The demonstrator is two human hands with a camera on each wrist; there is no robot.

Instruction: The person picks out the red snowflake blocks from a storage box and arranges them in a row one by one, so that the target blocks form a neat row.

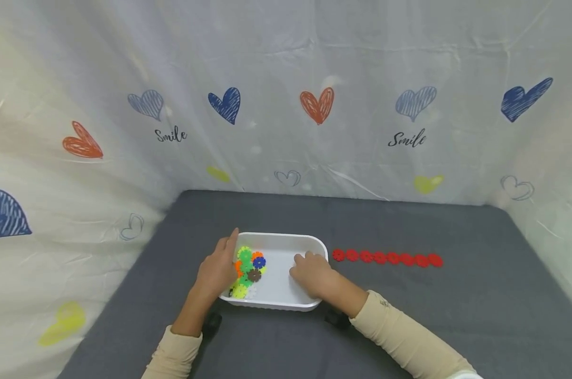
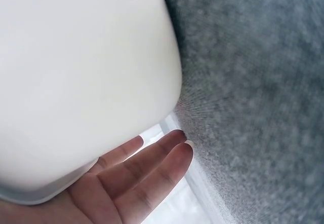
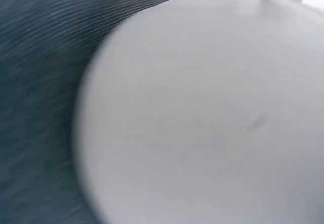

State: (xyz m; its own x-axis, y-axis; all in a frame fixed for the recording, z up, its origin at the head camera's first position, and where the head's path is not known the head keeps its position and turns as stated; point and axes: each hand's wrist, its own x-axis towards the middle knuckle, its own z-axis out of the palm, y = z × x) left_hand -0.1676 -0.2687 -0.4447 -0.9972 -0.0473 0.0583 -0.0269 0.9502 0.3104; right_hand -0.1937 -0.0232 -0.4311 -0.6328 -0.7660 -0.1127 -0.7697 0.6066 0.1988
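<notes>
A white tray (image 1: 278, 303) sits on the grey table, with several flower-shaped plastic discs (image 1: 246, 267) in green, orange, yellow, blue, brown and white gathered at its left end. My left hand (image 1: 218, 267) lies along the tray's left side. In the left wrist view its fingers (image 2: 152, 178) stretch out fairly straight beside the tray's outer wall (image 2: 86, 82). Over the right end, my right hand (image 1: 314, 275) reaches past the rim with bent fingers inside the tray. Whatever lies under those fingers is hidden. The right wrist view is mostly filled by the tray's wall (image 3: 192, 107).
To the right of the tray, a row of several red flower-shaped discs (image 1: 386, 257) runs sideways on the grey table cover (image 1: 409, 310). A white curtain (image 1: 276, 63) printed with hearts hangs behind the table and at both sides.
</notes>
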